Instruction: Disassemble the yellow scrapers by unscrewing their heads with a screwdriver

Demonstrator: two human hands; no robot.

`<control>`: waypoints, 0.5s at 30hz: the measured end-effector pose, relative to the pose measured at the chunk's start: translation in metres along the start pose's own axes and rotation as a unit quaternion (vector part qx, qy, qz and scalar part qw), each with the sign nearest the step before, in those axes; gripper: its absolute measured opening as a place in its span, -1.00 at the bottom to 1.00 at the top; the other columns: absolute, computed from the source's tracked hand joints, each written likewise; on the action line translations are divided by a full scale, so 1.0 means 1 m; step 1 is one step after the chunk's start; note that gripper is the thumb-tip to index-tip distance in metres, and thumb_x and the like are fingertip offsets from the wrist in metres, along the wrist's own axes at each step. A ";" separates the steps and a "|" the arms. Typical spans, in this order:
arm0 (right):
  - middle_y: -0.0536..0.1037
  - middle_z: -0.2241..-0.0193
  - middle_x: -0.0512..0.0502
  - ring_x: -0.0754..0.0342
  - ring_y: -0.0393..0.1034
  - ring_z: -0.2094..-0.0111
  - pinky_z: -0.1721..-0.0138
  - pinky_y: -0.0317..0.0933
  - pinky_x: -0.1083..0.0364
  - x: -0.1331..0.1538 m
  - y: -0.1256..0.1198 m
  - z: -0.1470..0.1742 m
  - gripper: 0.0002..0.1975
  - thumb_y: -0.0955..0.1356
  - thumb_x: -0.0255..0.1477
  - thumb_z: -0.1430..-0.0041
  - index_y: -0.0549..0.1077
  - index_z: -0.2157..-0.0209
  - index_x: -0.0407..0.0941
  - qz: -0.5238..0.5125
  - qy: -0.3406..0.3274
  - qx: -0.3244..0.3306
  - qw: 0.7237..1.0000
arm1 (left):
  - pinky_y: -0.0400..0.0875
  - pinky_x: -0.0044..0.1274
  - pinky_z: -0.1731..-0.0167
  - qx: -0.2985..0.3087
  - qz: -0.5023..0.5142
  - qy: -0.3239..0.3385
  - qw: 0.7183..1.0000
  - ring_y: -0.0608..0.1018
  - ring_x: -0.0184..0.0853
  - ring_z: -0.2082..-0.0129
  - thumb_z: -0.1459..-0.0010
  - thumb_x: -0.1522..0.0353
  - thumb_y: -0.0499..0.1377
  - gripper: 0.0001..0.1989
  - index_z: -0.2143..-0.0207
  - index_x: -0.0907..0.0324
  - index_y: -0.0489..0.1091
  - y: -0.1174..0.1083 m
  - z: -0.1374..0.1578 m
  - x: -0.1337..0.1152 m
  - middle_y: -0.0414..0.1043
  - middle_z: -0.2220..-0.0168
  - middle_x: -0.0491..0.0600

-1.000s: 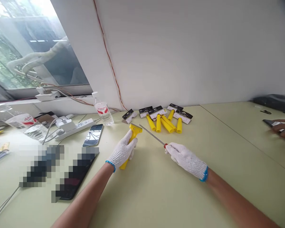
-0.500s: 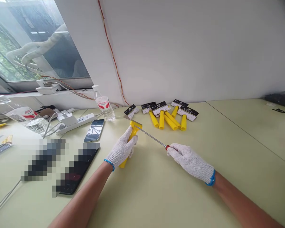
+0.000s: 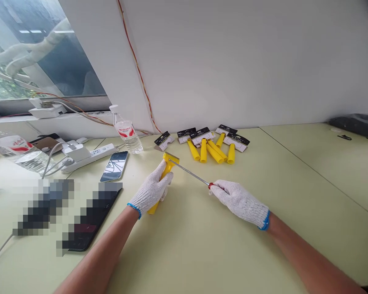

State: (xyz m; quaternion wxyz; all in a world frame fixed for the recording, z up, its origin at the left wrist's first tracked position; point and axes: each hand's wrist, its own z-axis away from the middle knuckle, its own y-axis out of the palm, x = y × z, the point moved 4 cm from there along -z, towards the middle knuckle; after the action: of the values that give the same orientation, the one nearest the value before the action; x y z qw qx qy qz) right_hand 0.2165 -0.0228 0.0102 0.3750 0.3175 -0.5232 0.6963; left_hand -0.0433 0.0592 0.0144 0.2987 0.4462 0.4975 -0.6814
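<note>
My left hand (image 3: 153,184), in a white knit glove with a blue cuff, is wrapped round the handle of a yellow scraper (image 3: 166,168). The scraper's wide head points away from me, and its handle end shows below the hand. In my right hand (image 3: 237,201), gloved the same way, is a screwdriver (image 3: 191,173) with a red handle, mostly hidden by the fingers. Its metal shaft slants up and left, and the tip meets the scraper's head. Behind them, near the wall, lie several yellow handles (image 3: 216,152) with black-and-white cards (image 3: 202,135).
A loose card (image 3: 164,140) lies beside a water bottle (image 3: 127,132). To the left are a phone (image 3: 114,166), a power strip (image 3: 92,157) with cables, a second bottle (image 3: 24,153) on its side and a dark, partly blurred device (image 3: 93,220). A black bag (image 3: 357,125) rests far right.
The whole view has shifted, so everything sits slightly farther left. Both hands keep their holds, and the screwdriver tip stays at the scraper's head.
</note>
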 end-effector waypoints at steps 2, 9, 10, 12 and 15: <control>0.36 0.50 0.01 0.13 0.14 0.55 0.54 0.00 0.13 -0.003 -0.006 0.002 -0.60 0.27 -0.03 -0.38 0.44 0.35 -0.05 -0.030 0.038 0.035 0.998 | 0.28 -0.58 0.59 -0.011 -0.042 -0.002 0.999 0.30 -0.43 0.67 -0.31 0.18 0.09 -0.65 -0.05 0.12 0.41 -0.003 0.001 0.000 0.23 0.56 -0.22; 0.39 0.51 0.02 0.16 0.15 0.62 0.56 0.06 0.14 -0.006 -0.005 0.013 -0.56 0.21 0.01 -0.39 0.41 0.30 -0.05 -0.068 0.066 0.145 0.985 | 0.21 -0.57 0.56 -0.036 -0.236 0.044 0.970 0.36 -0.36 0.62 -0.32 0.12 0.08 -0.53 -0.19 0.05 0.42 -0.015 -0.003 -0.005 0.31 0.53 -0.16; 0.40 0.52 0.03 0.15 0.16 0.61 0.54 0.05 0.13 -0.004 -0.007 0.011 -0.58 0.24 0.00 -0.39 0.39 0.33 -0.05 -0.015 0.045 0.086 0.995 | 0.21 -0.57 0.55 -0.029 -0.246 0.046 0.968 0.36 -0.36 0.61 -0.31 0.12 0.09 -0.53 -0.19 0.06 0.42 -0.015 -0.006 -0.007 0.31 0.54 -0.16; 0.45 0.49 0.00 0.10 0.22 0.53 0.47 0.05 0.11 0.000 -0.014 0.010 -0.63 0.33 -0.04 -0.37 0.36 0.34 -0.05 0.128 0.000 -0.062 0.990 | 0.19 -0.57 0.56 -0.021 -0.255 0.037 0.966 0.35 -0.36 0.62 -0.27 0.12 0.11 -0.55 -0.13 0.07 0.44 -0.013 -0.010 -0.015 0.32 0.54 -0.15; 0.53 0.39 -0.07 0.03 0.33 0.40 0.36 0.08 0.06 0.004 -0.021 0.011 -0.62 0.28 -0.05 -0.43 0.38 0.33 -0.05 0.248 -0.055 -0.151 0.955 | 0.13 -0.55 0.60 -0.007 -0.240 -0.011 0.971 0.30 -0.38 0.65 -0.20 0.16 0.14 -0.66 0.04 0.10 0.46 -0.006 -0.013 -0.031 0.30 0.57 -0.15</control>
State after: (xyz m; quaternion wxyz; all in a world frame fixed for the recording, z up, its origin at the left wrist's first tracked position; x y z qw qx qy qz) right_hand 0.2333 -0.0289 0.0263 0.2052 0.1553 -0.7046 0.6613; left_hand -0.0317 0.0719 0.0432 0.1348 0.3039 0.5916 -0.7345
